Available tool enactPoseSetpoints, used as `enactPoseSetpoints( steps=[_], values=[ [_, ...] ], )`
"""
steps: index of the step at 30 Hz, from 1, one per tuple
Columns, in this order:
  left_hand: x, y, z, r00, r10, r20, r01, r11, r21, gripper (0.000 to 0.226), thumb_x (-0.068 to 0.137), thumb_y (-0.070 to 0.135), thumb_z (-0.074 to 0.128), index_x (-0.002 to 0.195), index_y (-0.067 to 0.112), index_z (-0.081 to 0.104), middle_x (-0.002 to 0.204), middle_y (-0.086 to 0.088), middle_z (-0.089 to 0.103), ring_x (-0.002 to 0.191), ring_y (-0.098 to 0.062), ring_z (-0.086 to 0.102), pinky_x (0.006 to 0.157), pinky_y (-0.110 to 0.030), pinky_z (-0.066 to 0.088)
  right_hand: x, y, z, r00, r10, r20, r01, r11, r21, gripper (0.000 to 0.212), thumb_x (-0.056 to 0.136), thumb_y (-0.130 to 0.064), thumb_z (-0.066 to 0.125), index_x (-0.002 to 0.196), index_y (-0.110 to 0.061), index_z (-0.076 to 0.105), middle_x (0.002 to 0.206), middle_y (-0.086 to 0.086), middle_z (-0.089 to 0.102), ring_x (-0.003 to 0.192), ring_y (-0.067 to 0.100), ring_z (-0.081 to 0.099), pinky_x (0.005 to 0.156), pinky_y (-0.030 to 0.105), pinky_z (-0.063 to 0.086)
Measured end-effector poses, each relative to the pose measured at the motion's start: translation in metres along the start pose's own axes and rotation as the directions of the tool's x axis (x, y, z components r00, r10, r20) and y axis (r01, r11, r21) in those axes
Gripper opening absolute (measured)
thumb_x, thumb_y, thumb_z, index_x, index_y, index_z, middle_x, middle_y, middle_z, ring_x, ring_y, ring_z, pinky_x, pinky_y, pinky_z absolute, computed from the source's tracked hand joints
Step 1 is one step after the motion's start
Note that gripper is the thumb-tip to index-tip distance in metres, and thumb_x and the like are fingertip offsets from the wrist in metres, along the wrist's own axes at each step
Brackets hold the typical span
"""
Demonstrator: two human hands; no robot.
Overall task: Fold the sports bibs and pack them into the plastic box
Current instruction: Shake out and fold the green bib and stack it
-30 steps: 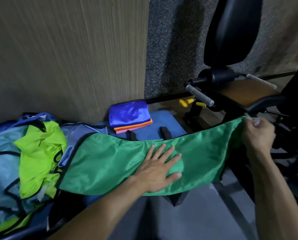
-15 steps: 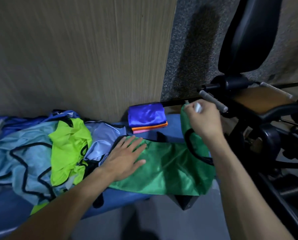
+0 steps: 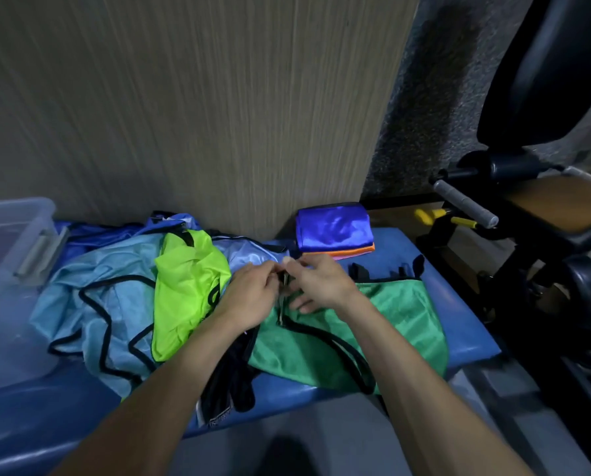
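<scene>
Bibs [image 3: 191, 286] on blue padded bench [image 3: 459, 324], wood-grain wall [image 3: 184, 115] behind

Green bib [image 3: 397, 317] folded, apparently halved.

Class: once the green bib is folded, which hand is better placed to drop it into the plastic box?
Left, probably. The plastic box stands at the far left of the bench, on the left hand's side; the right hand would have to cross over. Both now pinch the green bib.
</scene>
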State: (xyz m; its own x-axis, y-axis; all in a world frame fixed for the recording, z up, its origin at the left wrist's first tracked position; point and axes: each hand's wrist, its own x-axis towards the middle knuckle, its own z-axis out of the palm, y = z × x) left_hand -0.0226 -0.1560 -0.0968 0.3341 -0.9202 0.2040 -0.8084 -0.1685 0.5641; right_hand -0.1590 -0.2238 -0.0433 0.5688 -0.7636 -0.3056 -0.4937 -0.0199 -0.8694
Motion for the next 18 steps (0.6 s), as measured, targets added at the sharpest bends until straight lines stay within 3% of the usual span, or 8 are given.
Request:
enactPoseSetpoints(
  steps=[2, 4, 8, 12, 16, 18],
  values=[
    [0.001, 0.0, 0.0, 0.998, -0.063, 0.014, 0.064, 0.997, -0.04, 0.044, 0.1, 0.032, 0.033, 0.114, 0.007, 0.067, 0.111, -0.02, 0.07, 0.108, -0.037, 0.059, 0.092, -0.043, 0.042, -0.003, 0.003, -0.006, 0.997, 0.047, 0.069, -0.048, 0.999, 0.016, 0.034, 0.107, -0.041, 0.042, 0.111, -0.014, 0.062, 0.095, 0.013, 0.076, 0.07, 0.026, 0.068, 0.063, 0.032, 0.055],
    [0.002, 0.0, 0.001, 0.996, -0.085, 0.027, 0.086, 0.996, -0.029, 0.038, 0.108, 0.032, 0.038, 0.114, 0.008, 0.068, 0.111, -0.016, 0.072, 0.11, -0.035, 0.059, 0.095, -0.04, 0.041, -0.004, 0.01, -0.02, 0.998, 0.04, 0.039, -0.04, 0.999, 0.022, 0.023, 0.107, -0.024, 0.044, 0.115, -0.011, 0.061, 0.091, 0.011, 0.074, 0.069, 0.024, 0.067, 0.06, 0.03, 0.053],
    [0.002, 0.001, 0.006, 0.989, -0.14, 0.049, 0.144, 0.984, -0.103, 0.043, 0.093, 0.049, 0.066, 0.121, 0.017, 0.068, 0.101, 0.0, 0.077, 0.11, -0.025, 0.064, 0.098, -0.039, 0.048, -0.006, 0.034, -0.043, 0.998, -0.055, -0.033, 0.042, 0.95, -0.309, 0.013, 0.096, -0.01, 0.055, 0.1, -0.018, 0.065, 0.083, 0.004, 0.074, 0.061, 0.015, 0.068, 0.054, 0.024, 0.049],
    [0.002, 0.015, 0.017, 0.994, -0.092, -0.058, 0.101, 0.981, 0.164, 0.056, 0.079, 0.06, 0.075, 0.12, 0.023, 0.063, 0.099, 0.006, 0.075, 0.109, -0.026, 0.061, 0.098, -0.037, 0.042, -0.013, 0.048, -0.046, 0.993, -0.107, 0.05, 0.117, 0.852, -0.509, 0.012, 0.095, -0.018, 0.064, 0.106, -0.022, 0.068, 0.089, -0.001, 0.073, 0.078, 0.014, 0.07, 0.067, 0.02, 0.05],
    [0.0, 0.025, 0.028, 0.994, -0.067, -0.091, 0.09, 0.956, 0.28, 0.042, 0.088, 0.045, 0.069, 0.124, 0.028, 0.053, 0.095, -0.002, 0.073, 0.107, -0.032, 0.062, 0.114, -0.05, 0.027, -0.02, 0.053, -0.06, 0.983, -0.172, 0.059, 0.177, 0.822, -0.541, 0.019, 0.097, -0.016, 0.062, 0.114, -0.02, 0.069, 0.093, -0.002, 0.071, 0.077, 0.011, 0.068, 0.064, 0.016, 0.046],
    [0.002, 0.027, 0.026, 0.993, -0.047, -0.113, 0.072, 0.969, 0.235, 0.033, 0.093, 0.033, 0.063, 0.124, 0.026, 0.053, 0.088, -0.007, 0.072, 0.1, -0.035, 0.064, 0.11, -0.05, 0.032, -0.023, 0.058, -0.074, 0.966, -0.26, -0.009, 0.204, 0.777, -0.596, 0.019, 0.096, -0.014, 0.062, 0.112, -0.02, 0.071, 0.094, -0.001, 0.073, 0.08, 0.014, 0.068, 0.062, 0.018, 0.046]
  ],
)
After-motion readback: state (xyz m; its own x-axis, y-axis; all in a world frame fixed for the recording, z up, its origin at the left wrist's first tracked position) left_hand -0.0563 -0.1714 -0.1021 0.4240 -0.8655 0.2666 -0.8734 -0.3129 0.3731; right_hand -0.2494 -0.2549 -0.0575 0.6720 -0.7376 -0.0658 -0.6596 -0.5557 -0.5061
